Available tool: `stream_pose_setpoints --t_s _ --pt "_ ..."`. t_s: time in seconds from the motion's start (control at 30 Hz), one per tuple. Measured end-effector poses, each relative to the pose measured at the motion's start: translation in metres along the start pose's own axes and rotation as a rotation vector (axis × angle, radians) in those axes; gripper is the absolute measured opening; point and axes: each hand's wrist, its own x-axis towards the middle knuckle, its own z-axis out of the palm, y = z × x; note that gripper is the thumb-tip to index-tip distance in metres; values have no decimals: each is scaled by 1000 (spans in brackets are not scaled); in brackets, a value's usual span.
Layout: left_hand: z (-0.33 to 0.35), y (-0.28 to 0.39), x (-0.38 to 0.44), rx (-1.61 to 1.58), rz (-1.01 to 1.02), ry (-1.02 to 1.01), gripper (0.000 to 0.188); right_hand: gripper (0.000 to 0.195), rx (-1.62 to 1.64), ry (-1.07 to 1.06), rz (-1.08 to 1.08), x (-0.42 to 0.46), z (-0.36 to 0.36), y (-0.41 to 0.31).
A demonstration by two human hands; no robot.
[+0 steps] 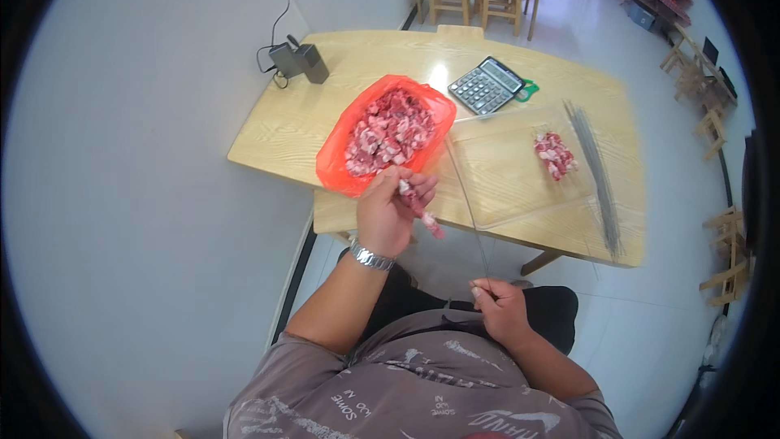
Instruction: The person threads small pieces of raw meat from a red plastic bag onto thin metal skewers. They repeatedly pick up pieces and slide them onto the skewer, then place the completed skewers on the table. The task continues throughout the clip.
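Observation:
My left hand (pixel 390 201), with a metal watch on its wrist, holds several pieces of raw meat (pixel 421 210) that hang in a short row from the fingers. Low in front of my body, my right hand (pixel 503 310) pinches one end of a thin metal skewer (pixel 470 207). That skewer slants up and away to the left, past the table edge, and appears apart from the held meat. Just beyond my left hand lies a red plastic bag (pixel 334 161), spread wide around a heap of cut raw meat (pixel 393 128).
A clear plastic tray (pixel 499 180) carries a small group of meat skewers (pixel 556 155). Bare metal skewers (pixel 594 180) lie bundled along its right side. Farther back on the wooden table (pixel 274 128) are a calculator (pixel 486 86), a green object (pixel 528 90) and dark box-shaped devices (pixel 300 61) with cables.

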Motion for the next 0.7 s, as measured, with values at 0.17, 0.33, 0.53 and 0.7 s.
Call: stream_pose_setpoints --t_s 0.17,0.33,0.53,0.7 --pt "5 8 -1 -117 -13 28 28 17 32 -28 50 1 -1 0" --pt "3 0 5 -133 -1 82 23 15 16 -38 72 1 -2 1" --pt "-5 -11 6 -109 33 4 21 16 12 -70 77 -2 -1 8" --pt "-1 -12 3 -39 -27 -7 22 17 69 -115 113 -3 1 13"
